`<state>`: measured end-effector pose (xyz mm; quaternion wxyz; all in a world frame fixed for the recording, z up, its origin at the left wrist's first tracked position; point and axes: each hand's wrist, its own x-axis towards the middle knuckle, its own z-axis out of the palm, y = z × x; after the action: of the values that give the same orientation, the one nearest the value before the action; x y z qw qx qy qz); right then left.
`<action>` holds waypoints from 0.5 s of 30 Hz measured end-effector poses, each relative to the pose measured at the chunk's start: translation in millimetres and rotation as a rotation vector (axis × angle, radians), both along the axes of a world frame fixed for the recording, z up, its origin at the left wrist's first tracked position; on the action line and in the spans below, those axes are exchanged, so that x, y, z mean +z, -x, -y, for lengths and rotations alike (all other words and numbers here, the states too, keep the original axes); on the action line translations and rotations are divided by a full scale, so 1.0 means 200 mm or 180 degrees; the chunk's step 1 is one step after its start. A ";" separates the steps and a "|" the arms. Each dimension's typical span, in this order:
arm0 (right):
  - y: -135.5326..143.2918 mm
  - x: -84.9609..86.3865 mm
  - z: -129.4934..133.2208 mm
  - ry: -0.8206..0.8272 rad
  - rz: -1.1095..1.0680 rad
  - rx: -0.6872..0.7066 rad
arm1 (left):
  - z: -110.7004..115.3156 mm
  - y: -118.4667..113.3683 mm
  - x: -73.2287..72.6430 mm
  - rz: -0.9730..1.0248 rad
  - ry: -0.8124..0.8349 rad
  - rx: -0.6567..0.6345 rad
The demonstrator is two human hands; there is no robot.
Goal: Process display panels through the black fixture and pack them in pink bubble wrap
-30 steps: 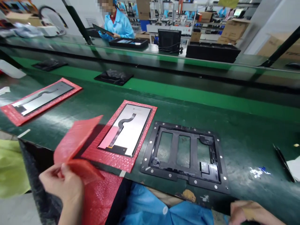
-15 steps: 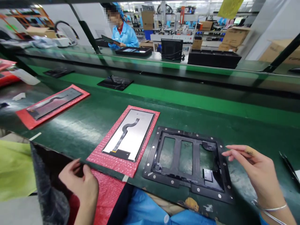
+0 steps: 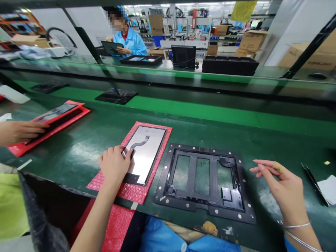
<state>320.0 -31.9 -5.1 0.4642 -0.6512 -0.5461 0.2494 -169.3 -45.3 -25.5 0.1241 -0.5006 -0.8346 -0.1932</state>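
My left hand [image 3: 115, 163] is at the left edge of a display panel [image 3: 151, 154], its thumb over the panel's silvery back near a dark curved ribbon cable [image 3: 143, 141] and its bent fingers at the edge. Part of the cable is hidden by this hand. Under the panel lies a red bubble-wrap sheet [image 3: 132, 194]. Right of it sits a black frame-shaped fixture [image 3: 203, 175] with round metal dots and three openings. My right hand [image 3: 282, 183] hovers just right of the fixture, fingertips together with nothing visible in them.
A co-worker's hand [image 3: 23, 132] rests on another panel in a red sleeve [image 3: 78, 113] at left. Tweezers [image 3: 315, 183] and white paper [image 3: 328, 189] lie at far right. Black sheets [image 3: 117, 96] lie behind, below a raised shelf. Across it, a person [image 3: 128, 42] holds a dark panel.
My left hand has moved up from the table's front edge onto the display panel. My right hand stays beside the fixture. A co-worker's hand has come in at left.
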 end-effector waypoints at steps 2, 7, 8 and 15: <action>0.01 -0.01 0.00 -0.0007 0.0254 -0.0001 | -0.01 0.03 0.03 0.0332 0.0025 0.0014; 0.01 -0.04 -0.02 -0.0079 0.0623 0.0077 | -0.04 0.08 0.12 0.1102 0.0289 -0.0099; 0.00 -0.04 -0.03 -0.0105 0.0640 0.0068 | -0.04 0.07 0.13 0.1293 0.0298 -0.0132; -0.01 -0.04 -0.05 -0.0109 0.0442 -0.0158 | 0.00 0.02 0.28 0.3288 0.0006 -0.0025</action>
<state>321.3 -22.5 -13.4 0.4423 -0.6723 -0.5648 0.1827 -174.2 -46.1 31.0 -0.3054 -0.3432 -0.7854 -0.4149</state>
